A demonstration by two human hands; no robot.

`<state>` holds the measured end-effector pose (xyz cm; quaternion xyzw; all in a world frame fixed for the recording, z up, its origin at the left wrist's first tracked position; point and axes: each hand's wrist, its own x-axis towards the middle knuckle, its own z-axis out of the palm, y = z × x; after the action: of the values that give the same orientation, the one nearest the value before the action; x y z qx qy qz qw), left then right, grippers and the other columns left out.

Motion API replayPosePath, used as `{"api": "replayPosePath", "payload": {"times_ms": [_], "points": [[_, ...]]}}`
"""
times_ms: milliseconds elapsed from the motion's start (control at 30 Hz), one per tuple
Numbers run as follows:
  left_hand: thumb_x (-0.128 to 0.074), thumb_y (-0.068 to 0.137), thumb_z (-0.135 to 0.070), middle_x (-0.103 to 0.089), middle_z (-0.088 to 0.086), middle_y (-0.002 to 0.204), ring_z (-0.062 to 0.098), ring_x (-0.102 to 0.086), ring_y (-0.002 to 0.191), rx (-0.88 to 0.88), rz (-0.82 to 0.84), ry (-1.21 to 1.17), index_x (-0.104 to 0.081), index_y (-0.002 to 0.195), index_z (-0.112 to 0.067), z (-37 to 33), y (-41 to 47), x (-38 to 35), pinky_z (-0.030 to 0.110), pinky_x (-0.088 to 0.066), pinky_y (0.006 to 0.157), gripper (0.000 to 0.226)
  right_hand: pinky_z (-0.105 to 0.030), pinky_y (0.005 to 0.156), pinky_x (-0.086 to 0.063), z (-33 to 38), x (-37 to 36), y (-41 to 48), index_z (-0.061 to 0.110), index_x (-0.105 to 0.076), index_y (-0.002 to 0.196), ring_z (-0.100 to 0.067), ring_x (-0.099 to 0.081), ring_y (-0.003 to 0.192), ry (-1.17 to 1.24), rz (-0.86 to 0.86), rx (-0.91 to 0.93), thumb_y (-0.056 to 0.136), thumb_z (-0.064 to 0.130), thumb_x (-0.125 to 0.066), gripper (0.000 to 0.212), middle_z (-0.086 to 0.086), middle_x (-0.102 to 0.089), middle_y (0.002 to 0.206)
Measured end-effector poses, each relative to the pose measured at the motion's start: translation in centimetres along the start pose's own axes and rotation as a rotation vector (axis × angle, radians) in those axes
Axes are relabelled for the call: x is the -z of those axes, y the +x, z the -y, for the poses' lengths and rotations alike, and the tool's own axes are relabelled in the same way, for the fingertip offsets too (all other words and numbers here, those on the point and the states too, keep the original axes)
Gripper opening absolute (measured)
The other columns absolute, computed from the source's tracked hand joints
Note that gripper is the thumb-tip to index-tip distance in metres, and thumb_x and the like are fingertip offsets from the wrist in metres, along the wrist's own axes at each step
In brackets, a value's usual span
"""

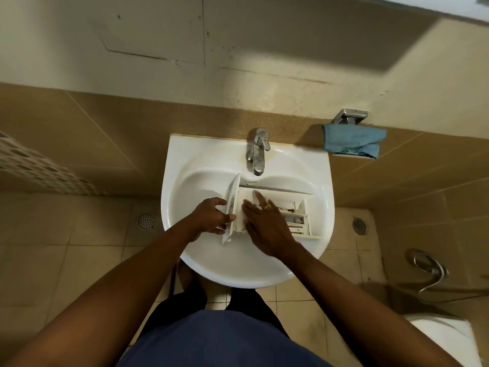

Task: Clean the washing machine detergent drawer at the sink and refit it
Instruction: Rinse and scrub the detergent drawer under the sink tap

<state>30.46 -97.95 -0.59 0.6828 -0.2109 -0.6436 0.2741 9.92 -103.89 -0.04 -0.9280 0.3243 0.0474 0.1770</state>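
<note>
A white sink [238, 276] is seen from above, and the detergent drawer [304, 205] is laid across its basin, below the tap [258, 152], with its front panel [232, 205] turned to the left. The panel is gripped by the left hand [211, 218] – fingers curled against its outer face, thumb hooked at its near edge. The right hand [267, 229] is laid flat in the large compartment just beside the panel – its fingers [258, 198] straight and slightly spread, touching the drawer's floor. A ring [267, 207] is worn on one finger.
</note>
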Motion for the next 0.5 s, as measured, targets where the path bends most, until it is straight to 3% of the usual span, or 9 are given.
{"api": "replayPosePath", "payload": {"times_ms": [133, 233, 367, 500], "points": [[-0.082, 0.087, -0.016, -0.076, 0.014, 0.103, 0.029, -0.076, 0.090, 0.004, 0.001, 0.000, -0.047, 0.147, -0.013, 0.1, 0.2, 0.0, 0.036, -0.064, 0.072, 0.069, -0.054, 0.124, -0.024, 0.0, 0.0, -1.0, 0.012, -0.063, 0.137, -0.030, -0.016, 0.157, -0.026, -0.045, 0.068, 0.104, 0.032, -0.038, 0.046, -0.004, -0.057, 0.149], [-0.083, 0.086, -0.015, -0.076, 0.015, 0.103, 0.030, -0.077, 0.091, 0.011, 0.003, -0.007, -0.048, 0.147, -0.014, 0.1, 0.4, 0.1, 0.037, -0.064, 0.072, 0.070, -0.059, 0.124, -0.021, -0.3, 0.2, 1.3, 0.011, -0.053, 0.147, -0.036, -0.014, 0.157, -0.027, 0.004, 0.015, 0.101, 0.035, -0.028, 0.057, -0.004, -0.049, 0.156], [-0.082, 0.087, -0.013, -0.076, 0.016, 0.104, 0.029, -0.077, 0.090, 0.011, 0.008, 0.000, -0.047, 0.148, -0.014, -0.1, 0.3, 0.1, 0.037, -0.064, 0.073, 0.070, -0.061, 0.122, -0.023, 0.8, -0.5, 1.6, 0.009, -0.046, 0.152, -0.036, -0.011, 0.157, -0.058, 0.025, -0.020, 0.105, 0.033, -0.036, 0.054, -0.007, -0.042, 0.161], [-0.082, 0.087, -0.013, -0.075, 0.014, 0.104, 0.027, -0.077, 0.088, 0.011, 0.010, 0.002, -0.046, 0.148, -0.014, 0.0, 0.3, 0.1, 0.036, -0.064, 0.071, 0.071, -0.058, 0.125, -0.017, 0.8, -0.5, -0.6, 0.015, -0.052, 0.149, -0.031, -0.015, 0.157, -0.089, -0.004, 0.091, 0.106, 0.037, -0.028, 0.053, -0.002, -0.048, 0.157]]}}
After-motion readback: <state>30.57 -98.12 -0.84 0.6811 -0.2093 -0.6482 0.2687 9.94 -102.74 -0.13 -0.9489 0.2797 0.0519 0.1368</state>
